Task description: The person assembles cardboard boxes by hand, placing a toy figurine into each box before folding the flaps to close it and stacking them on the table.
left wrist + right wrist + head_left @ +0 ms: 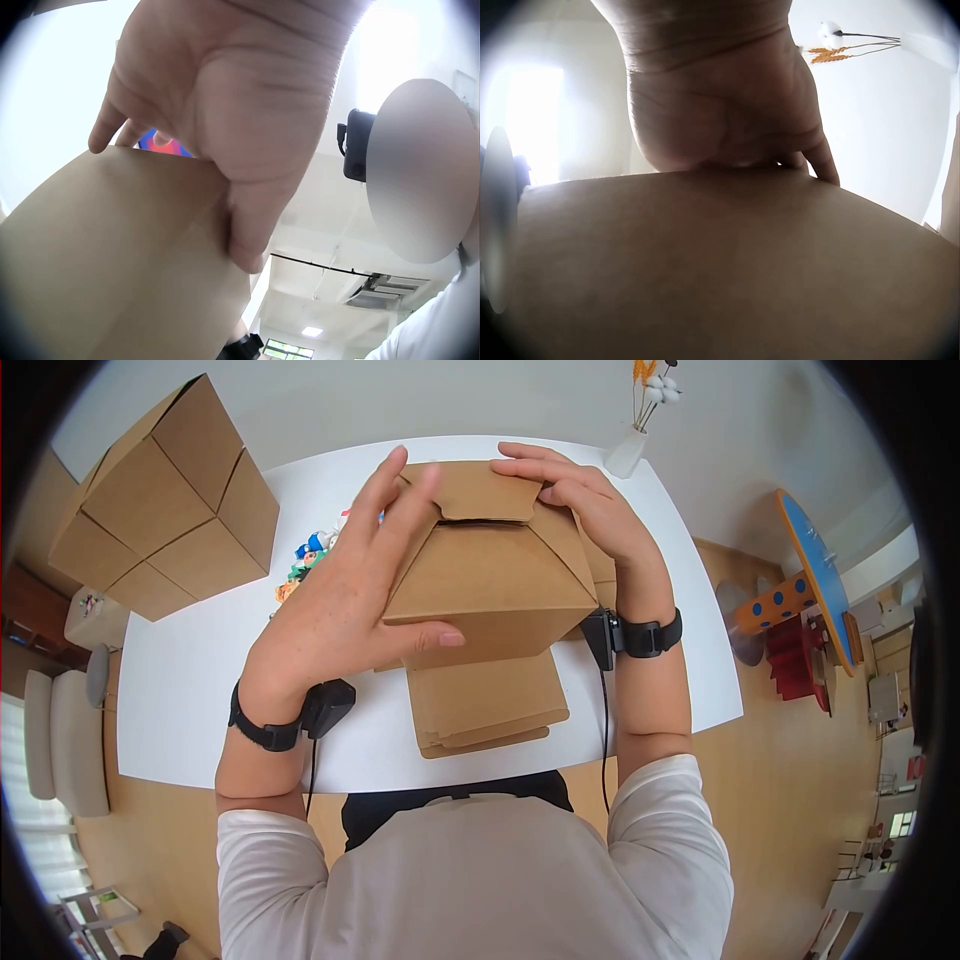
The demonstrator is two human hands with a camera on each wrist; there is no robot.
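While we are framing the brown cardboard box [490, 575] between both palms over the middle of the white table [185, 705], its tuck flap [490, 490] is lying at the far side, away from our body, and its slit is running left to right, from one hand toward the other. We are judging that any adjustment is hinging on this relation: the flap is sitting between the two sets of fingertips, with the right hand [600, 510] lying nearer. Our right fingers are stretching loosely over its right-hand end, gripping nothing between them. Our left hand [340, 595] is spreading wide along the box's left side, fingers pointing toward the flap's left corner, thumb lying across the front edge; whether those fingertips are touching the flap, we are not managing to tell. Just below the box, on our side, flat cardboard panels [490, 695] are showing, though we are not seeing whether they are joining it. Beyond the left hand, small figurines [312, 545] are partly peeking out.
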